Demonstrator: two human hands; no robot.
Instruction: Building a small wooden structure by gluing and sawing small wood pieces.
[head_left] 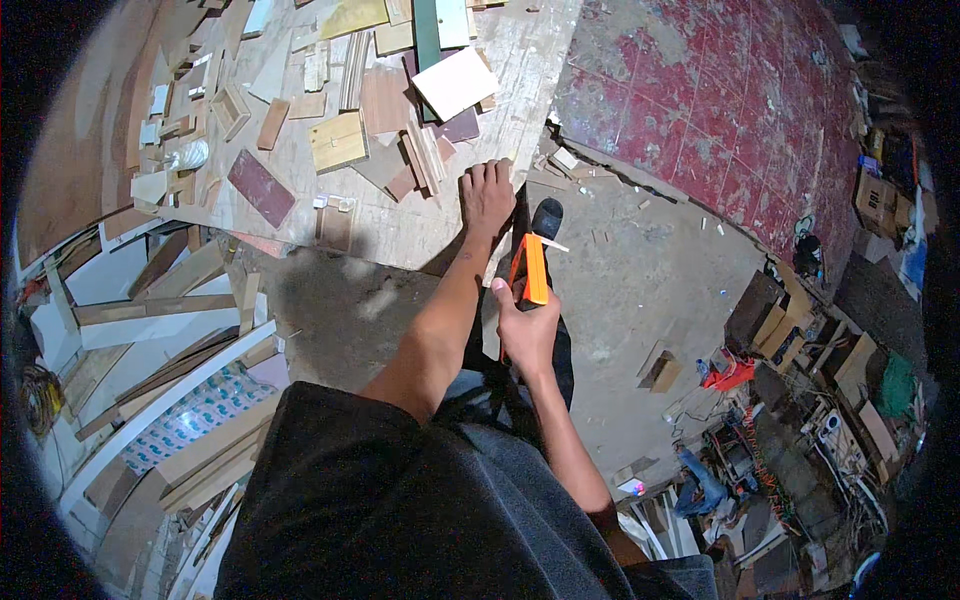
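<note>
My left hand lies on the wooden worktable near its right corner, fingers stretched forward and pressed down. Beside it, just off the table's edge, my right hand is wrapped round an orange hand tool that looks like a saw; its working part is hidden from above. A thin pale wood strip crosses the tool's far end. Left of my left hand lie stacked wood strips, a yellowish wood block and a dark red board.
A pale rectangular board rests across a green strip farther back. Wood offcuts pile up below the table's left side. My dark shoe stands on the concrete floor. Scraps and a red cloth-like item lie to the right.
</note>
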